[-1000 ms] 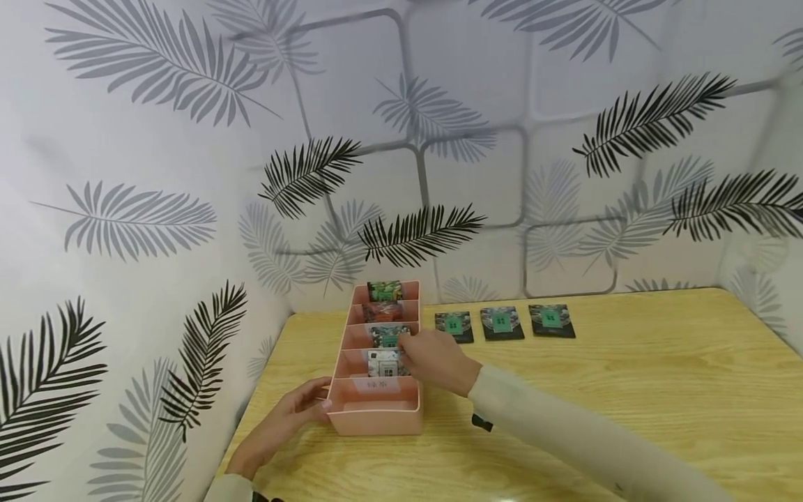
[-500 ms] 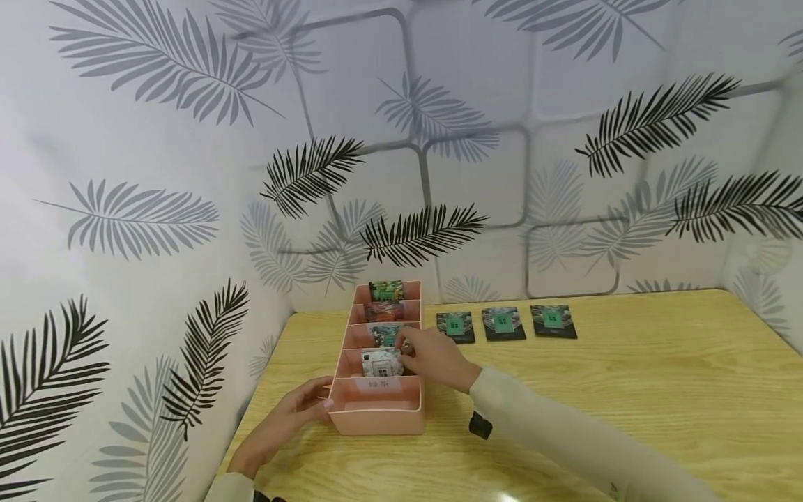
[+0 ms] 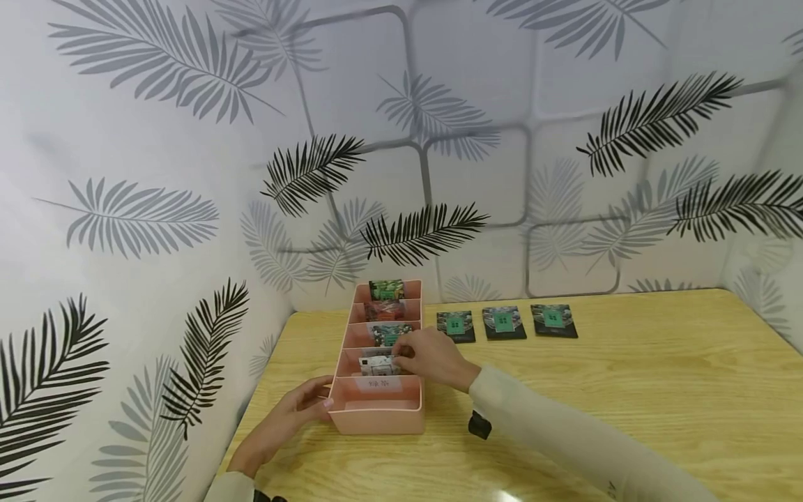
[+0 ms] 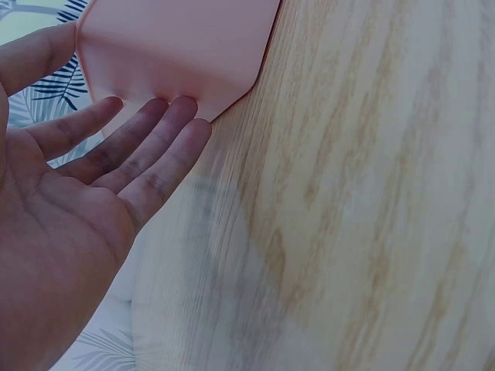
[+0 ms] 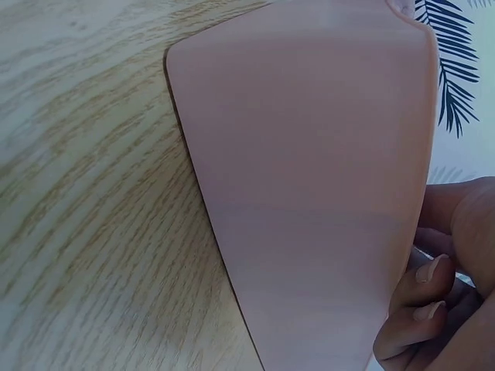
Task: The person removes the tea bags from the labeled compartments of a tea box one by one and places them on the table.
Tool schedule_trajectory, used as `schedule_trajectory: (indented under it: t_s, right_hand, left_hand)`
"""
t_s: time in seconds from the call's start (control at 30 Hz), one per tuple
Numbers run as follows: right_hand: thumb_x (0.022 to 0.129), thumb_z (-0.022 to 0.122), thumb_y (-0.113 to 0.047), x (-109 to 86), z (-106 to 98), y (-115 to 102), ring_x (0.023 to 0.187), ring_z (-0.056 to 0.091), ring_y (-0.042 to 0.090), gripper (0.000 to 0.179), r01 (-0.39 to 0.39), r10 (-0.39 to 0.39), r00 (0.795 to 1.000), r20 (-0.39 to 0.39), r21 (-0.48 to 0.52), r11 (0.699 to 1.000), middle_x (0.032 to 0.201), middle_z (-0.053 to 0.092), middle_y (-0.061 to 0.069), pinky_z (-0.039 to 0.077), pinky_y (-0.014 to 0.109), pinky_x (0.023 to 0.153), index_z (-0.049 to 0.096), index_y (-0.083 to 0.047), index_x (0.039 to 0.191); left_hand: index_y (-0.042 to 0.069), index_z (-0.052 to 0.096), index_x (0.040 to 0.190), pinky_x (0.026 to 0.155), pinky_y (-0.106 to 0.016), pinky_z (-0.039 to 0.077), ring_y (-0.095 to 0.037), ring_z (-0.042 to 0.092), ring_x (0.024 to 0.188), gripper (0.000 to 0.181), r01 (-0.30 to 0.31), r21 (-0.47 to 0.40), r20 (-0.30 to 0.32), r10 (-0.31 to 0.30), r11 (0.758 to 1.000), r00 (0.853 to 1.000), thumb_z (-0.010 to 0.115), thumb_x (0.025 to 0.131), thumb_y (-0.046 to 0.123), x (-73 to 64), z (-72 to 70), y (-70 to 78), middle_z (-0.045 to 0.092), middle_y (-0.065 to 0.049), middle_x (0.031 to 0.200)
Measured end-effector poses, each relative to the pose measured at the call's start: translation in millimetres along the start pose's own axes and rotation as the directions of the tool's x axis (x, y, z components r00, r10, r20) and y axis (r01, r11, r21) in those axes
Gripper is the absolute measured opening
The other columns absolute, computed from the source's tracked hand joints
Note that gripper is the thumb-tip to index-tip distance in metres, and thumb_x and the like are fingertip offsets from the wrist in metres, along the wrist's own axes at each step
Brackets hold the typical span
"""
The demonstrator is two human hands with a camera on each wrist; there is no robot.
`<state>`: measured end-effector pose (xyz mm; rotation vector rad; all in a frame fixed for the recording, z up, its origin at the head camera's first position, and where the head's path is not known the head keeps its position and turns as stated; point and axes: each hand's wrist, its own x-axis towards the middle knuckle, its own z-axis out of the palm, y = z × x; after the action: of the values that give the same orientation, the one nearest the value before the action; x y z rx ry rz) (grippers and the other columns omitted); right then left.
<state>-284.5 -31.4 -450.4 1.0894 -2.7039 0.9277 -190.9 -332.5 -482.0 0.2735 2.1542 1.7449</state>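
Note:
A pink divided storage box [image 3: 376, 422] stands lengthwise on the table, split into a row of compartments. Its near front corner is touched by my left hand [image 3: 291, 413]; in the left wrist view, the fairly straight fingers [image 4: 166, 166] rest against the outer wall and the thumb reaches the rim. With fingertips inside the second compartment from the front, my right hand [image 3: 434, 357] pinches the right end of a white printed sachet [image 3: 376, 365]. Behind it sit a green-and-dark sachet [image 3: 390, 335], a red one [image 3: 384, 311] and a green one [image 3: 385, 290], each in its own compartment.
Three dark square sachets with green labels, the left [image 3: 456, 326], middle [image 3: 504, 323] and right [image 3: 554, 320], lie in a row right of the box. A pale label [image 3: 379, 383] marks the front divider. Leaf-patterned walls border the wooden table [image 3: 627, 390].
My right hand has shifted slightly down and toward me. The white sachet has moved a little left, rising and then sinking lower in its compartment. My left hand stays at the box corner.

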Motion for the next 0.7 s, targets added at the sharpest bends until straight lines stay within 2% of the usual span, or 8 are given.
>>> schedule_trajectory:
  t_s: [0.23, 0.47, 0.6, 0.7]
  right_hand:
    - [0.089, 0.069, -0.028, -2.7, -1, -2, 0.061, 0.055, -0.004, 0.01, 0.021, -0.021, 1.0, -0.017, 0.012, 1.0, 0.075, 0.065, -0.013, 0.049, 0.018, 0.058, 0.074, -0.02, 0.092]
    - [0.092, 0.065, -0.026, -5.9, -4, 0, 0.057, 0.058, 0.0, 0.012, 0.04, -0.035, 0.998, -0.042, 0.106, 0.994, 0.077, 0.069, -0.008, 0.051, 0.019, 0.059, 0.074, -0.021, 0.097]
    - [0.093, 0.064, -0.026, -7.1, -8, 1, 0.058, 0.059, 0.002, 0.012, 0.077, -0.064, 0.995, -0.081, 0.162, 0.984, 0.081, 0.069, -0.009, 0.051, 0.021, 0.062, 0.073, -0.022, 0.099]
    - [0.092, 0.064, -0.027, -8.1, -13, -1, 0.061, 0.057, 0.0, 0.011, 0.097, -0.079, 0.99, -0.114, 0.165, 0.981, 0.085, 0.068, -0.012, 0.051, 0.022, 0.062, 0.072, -0.023, 0.099]
  left_hand:
    - [0.012, 0.033, 0.147, 0.097, -0.051, 0.044, -0.029, 0.049, 0.121, 0.058, 0.003, 0.002, -0.002, -0.003, 1.0, 1.0, 0.057, 0.097, 0.028, -0.5, 0.9, 1.6, 0.045, -0.017, 0.138]
    - [0.012, 0.034, 0.147, 0.097, -0.051, 0.044, -0.031, 0.048, 0.122, 0.055, 0.006, -0.002, -0.004, -0.006, 1.0, 1.0, 0.056, 0.098, 0.026, -0.2, 1.4, 1.3, 0.045, -0.017, 0.138]
    - [0.013, 0.034, 0.147, 0.098, -0.052, 0.044, -0.031, 0.047, 0.122, 0.054, 0.008, 0.004, -0.001, -0.008, 1.0, 1.0, 0.055, 0.099, 0.025, 0.0, 0.9, 0.7, 0.044, -0.017, 0.139]
    - [0.013, 0.034, 0.147, 0.098, -0.052, 0.043, -0.031, 0.047, 0.122, 0.053, 0.015, 0.005, 0.001, -0.015, 1.0, 1.0, 0.054, 0.099, 0.025, 0.0, 0.1, -0.1, 0.044, -0.017, 0.139]
